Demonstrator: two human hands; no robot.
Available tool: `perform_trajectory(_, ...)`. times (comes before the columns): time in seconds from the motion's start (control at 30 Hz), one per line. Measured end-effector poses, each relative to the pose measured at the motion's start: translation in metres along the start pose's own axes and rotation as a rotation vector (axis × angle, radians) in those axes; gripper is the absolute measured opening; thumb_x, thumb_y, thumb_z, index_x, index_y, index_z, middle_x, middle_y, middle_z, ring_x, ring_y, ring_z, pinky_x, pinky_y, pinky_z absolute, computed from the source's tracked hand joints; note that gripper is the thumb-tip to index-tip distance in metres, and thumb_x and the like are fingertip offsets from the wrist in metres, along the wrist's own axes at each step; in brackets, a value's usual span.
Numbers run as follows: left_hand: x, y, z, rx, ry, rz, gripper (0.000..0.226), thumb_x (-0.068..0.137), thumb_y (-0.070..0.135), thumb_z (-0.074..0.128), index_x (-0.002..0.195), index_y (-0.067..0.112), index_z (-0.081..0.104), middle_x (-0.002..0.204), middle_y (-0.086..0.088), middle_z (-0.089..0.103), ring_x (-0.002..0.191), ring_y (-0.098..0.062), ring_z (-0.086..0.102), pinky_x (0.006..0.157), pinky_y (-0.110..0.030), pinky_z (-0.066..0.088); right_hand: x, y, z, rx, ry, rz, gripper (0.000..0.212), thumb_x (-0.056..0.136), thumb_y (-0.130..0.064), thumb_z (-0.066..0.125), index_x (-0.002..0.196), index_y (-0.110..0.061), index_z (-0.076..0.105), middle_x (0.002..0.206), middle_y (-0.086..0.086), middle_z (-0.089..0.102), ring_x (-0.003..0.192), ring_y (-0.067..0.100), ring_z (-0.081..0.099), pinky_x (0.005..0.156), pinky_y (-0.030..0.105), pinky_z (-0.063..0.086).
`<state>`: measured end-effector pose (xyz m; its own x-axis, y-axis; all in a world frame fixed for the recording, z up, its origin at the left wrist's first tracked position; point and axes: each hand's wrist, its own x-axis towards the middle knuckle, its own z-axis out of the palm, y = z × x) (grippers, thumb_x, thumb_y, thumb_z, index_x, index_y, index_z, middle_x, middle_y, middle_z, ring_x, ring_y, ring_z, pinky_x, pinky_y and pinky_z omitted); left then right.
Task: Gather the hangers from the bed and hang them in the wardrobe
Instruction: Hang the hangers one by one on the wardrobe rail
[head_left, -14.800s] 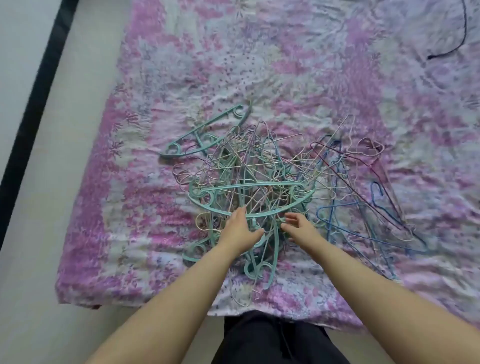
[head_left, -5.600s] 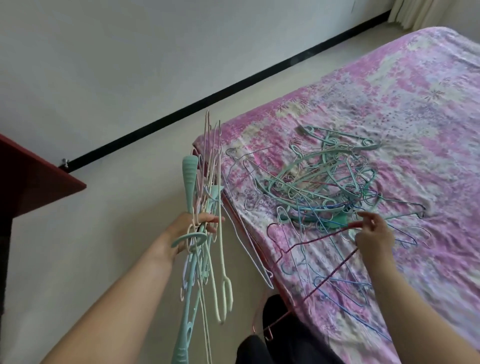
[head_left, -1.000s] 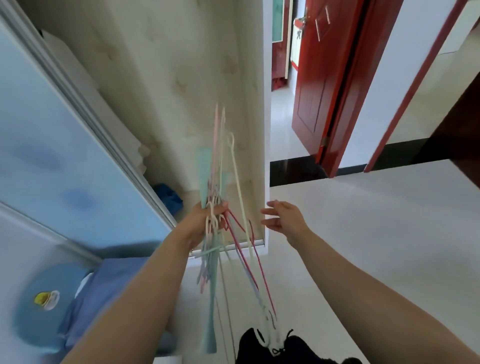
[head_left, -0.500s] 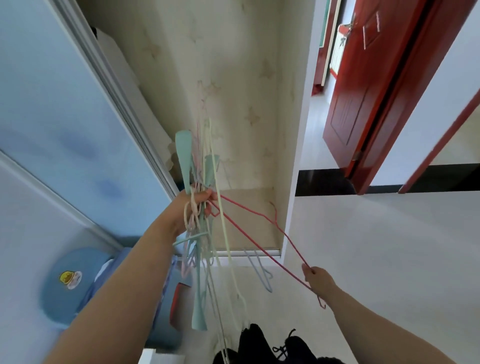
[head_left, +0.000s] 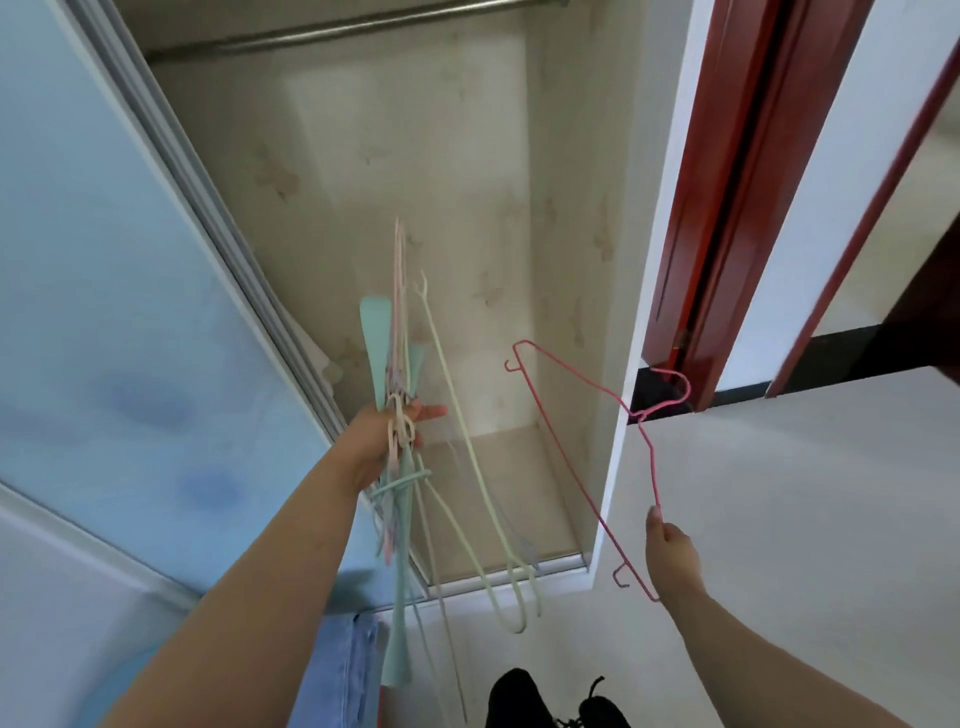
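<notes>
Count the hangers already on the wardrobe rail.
0. The rail is bare where visible, though its ends run out of frame. The right hand holds one pink hanger; the left hand grips the bundle.

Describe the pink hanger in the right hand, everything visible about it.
The pink hanger is one thin wire-like piece, apparently coated, bent into a triangle frame with a top hook and small notch hooks at both shoulder ends. It hangs tilted in the air before the open wardrobe, hook pointing toward the red door frame. Only the right hand touches it, pinching one sloped arm. It is clear of the rail.
</notes>
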<state>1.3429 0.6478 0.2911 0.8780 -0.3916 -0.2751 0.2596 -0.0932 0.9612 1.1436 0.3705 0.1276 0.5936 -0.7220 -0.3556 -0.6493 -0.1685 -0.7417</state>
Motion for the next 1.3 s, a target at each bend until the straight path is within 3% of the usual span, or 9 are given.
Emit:
perform_trajectory(0.4,0.045,0.028,-0.042,-0.222,-0.127,-0.042,0.009,0.097,0.013,0.050,0.091,0.009,0.053,0.097,-0.010,0.074,0.041,-0.012,0.057,0.041,-0.021,0.047,-0.011,-0.036,0.031,-0.211,0.019,0.146,0.031,0.093,-0.002,0.039,0.123,-0.003,0.045,0.111,0.018,0.060,0.103,0.034,0.059,0.071,0.030,0.040)
perform_trajectory(0.53,0.060,0.026,-0.038,-0.180,-0.092,-0.056,0.008,0.098,0.017,0.051,0.101,0.009,0.052,0.089,-0.006,0.076,0.040,-0.011,0.056,0.039,-0.020,0.046,-0.013,-0.042,0.037,-0.599,-0.320,0.112,0.036,0.096,0.000,0.043,0.131,0.004,0.050,0.135,0.018,0.053,0.126,0.030,0.050,0.082,0.023,0.046)
perform_trajectory(0.63,0.073,0.020,-0.030,-0.168,-0.059,-0.059,0.006,0.097,0.015,0.053,0.092,0.012,0.052,0.086,-0.005,0.076,0.040,-0.010,0.055,0.042,-0.021,0.046,-0.003,-0.043,0.045,-0.669,-0.489,0.276,0.034,0.098,0.002,0.039,0.130,0.009,0.048,0.143,0.019,0.045,0.102,0.005,0.063,0.052,0.005,0.039)
perform_trajectory(0.73,0.085,0.019,-0.024,-0.158,-0.048,-0.071,0.006,0.096,0.014,0.053,0.092,0.010,0.053,0.081,-0.005,0.076,0.040,-0.011,0.056,0.042,-0.022,0.047,0.018,-0.048,0.055,-0.605,-0.523,0.380,0.022,0.097,-0.002,0.043,0.078,-0.006,0.054,0.097,0.012,0.068,0.046,0.002,0.053,0.047,0.010,0.038)
perform_trajectory(0.83,0.101,0.023,-0.023,-0.192,-0.018,-0.085,0.010,0.096,0.010,0.053,0.087,0.009,0.055,0.065,-0.002,0.070,0.040,-0.011,0.055,0.043,-0.020,0.046,0.029,-0.085,0.052,-0.877,-0.518,0.060,0.021,0.094,-0.009,0.055,0.109,0.001,0.065,0.096,0.013,0.069,0.096,0.026,0.062,0.064,0.022,0.037)
perform_trajectory(0.93,0.111,0.030,-0.019,-0.263,-0.020,-0.085,0.015,0.097,0.007,0.049,0.083,0.008,0.053,0.052,0.001,0.058,0.039,-0.012,0.052,0.042,-0.019,0.043,0.047,-0.138,0.042,-0.483,-0.412,-0.038,0.037,0.098,-0.008,0.044,0.135,-0.008,0.052,0.129,0.011,0.057,0.118,0.027,0.055,0.090,0.028,0.044)
perform_trajectory(1.03,0.119,0.035,-0.016,-0.322,-0.003,-0.074,0.018,0.098,0.004,0.045,0.081,0.007,0.051,0.049,0.001,0.052,0.037,-0.011,0.048,0.040,-0.018,0.043,0.067,-0.191,0.031,0.030,-0.254,-0.002,0.044,0.091,0.000,0.041,0.134,-0.005,0.046,0.094,0.005,0.065,0.069,0.018,0.057,0.056,0.030,0.049)
perform_trajectory(1.2,0.135,0.057,-0.014,-0.427,0.033,-0.026,0.021,0.098,0.004,0.044,0.078,0.010,0.048,0.049,0.001,0.049,0.037,-0.010,0.047,0.039,-0.018,0.042,0.075,-0.267,0.005,-0.020,-0.070,-0.419,0.040,0.099,-0.016,0.041,0.139,-0.010,0.042,0.117,0.003,0.067,0.113,0.029,0.058,0.092,0.037,0.048)
perform_trajectory(1.3,0.148,0.069,-0.017,-0.436,0.057,0.001,0.017,0.096,0.005,0.049,0.080,0.010,0.051,0.051,0.000,0.050,0.039,-0.011,0.049,0.039,-0.020,0.043,0.068,-0.297,-0.011,0.073,0.057,-0.579,0.036,0.102,-0.027,0.036,0.134,-0.014,0.048,0.109,0.004,0.067,0.098,0.025,0.066,0.078,0.033,0.049)
